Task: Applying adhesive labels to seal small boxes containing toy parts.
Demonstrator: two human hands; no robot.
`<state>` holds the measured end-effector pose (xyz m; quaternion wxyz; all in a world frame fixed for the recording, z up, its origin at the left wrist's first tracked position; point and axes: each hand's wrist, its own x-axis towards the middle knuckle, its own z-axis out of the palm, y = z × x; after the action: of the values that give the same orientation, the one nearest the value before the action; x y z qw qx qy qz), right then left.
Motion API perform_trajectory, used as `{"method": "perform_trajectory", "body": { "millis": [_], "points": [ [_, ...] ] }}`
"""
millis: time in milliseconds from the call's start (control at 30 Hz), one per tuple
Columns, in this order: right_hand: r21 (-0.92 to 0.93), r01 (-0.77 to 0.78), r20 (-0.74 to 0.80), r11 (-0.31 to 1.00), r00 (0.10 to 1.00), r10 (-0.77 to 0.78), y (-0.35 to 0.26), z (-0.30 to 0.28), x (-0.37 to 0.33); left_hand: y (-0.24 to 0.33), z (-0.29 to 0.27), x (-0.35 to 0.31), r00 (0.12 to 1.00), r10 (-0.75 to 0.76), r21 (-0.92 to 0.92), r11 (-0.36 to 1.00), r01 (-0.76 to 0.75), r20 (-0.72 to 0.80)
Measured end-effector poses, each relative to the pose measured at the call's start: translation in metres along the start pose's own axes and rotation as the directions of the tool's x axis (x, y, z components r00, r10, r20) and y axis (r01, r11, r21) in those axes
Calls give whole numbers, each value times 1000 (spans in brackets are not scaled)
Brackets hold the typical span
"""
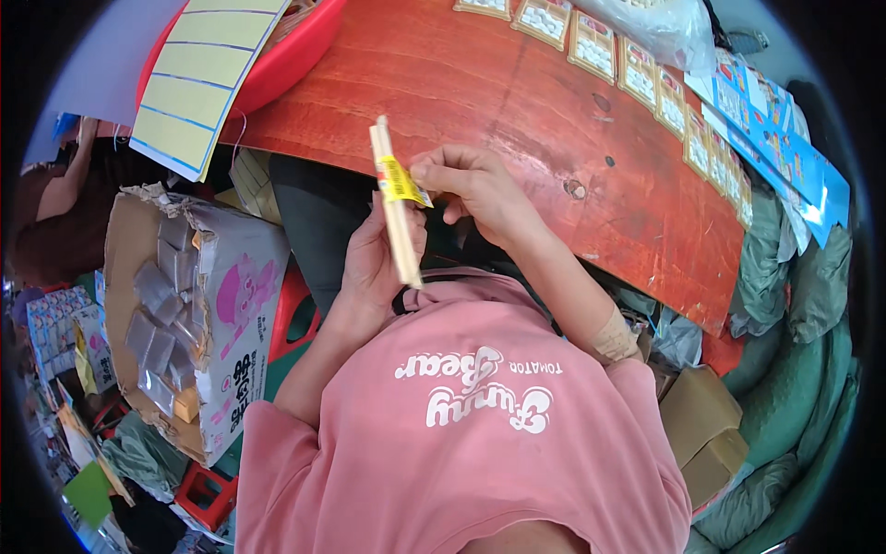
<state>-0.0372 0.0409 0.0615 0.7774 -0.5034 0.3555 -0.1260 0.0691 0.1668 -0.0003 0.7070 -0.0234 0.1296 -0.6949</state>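
Upright in front of my body is a slim bundle of pale wooden sticks [400, 235]. My left hand [365, 263] is closed around it from below and behind. A yellow sticker label [397, 179] with dark print wraps the upper part of the bundle. One end of that label stands out to the right, where the thumb and fingertips of my right hand [480, 189] pinch it. Both hands are just off the near edge of the red wooden table [480, 102]. Most of my left fingers are hidden behind the sticks.
A red basin [300, 60] sits at the table's far left, partly covered by a sheet of yellow labels [198, 88]. Wooden trays of white pieces [591, 51] line the far right edge, near blue printed cards [771, 129]. An open carton [245, 305] of clear packs stands left.
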Motion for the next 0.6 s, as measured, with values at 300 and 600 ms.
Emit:
{"method": "perform_trajectory", "body": {
  "millis": [300, 600],
  "points": [
    [-74, 55, 53, 996, 997, -52, 4, 4, 13, 1, -3, -3, 997, -70, -264, 963, 59, -33],
    [-202, 132, 17, 970, 991, -131, 13, 6, 15, 4, 4, -5, 989, -137, -138, 982, 128, -63]
  ]
}}
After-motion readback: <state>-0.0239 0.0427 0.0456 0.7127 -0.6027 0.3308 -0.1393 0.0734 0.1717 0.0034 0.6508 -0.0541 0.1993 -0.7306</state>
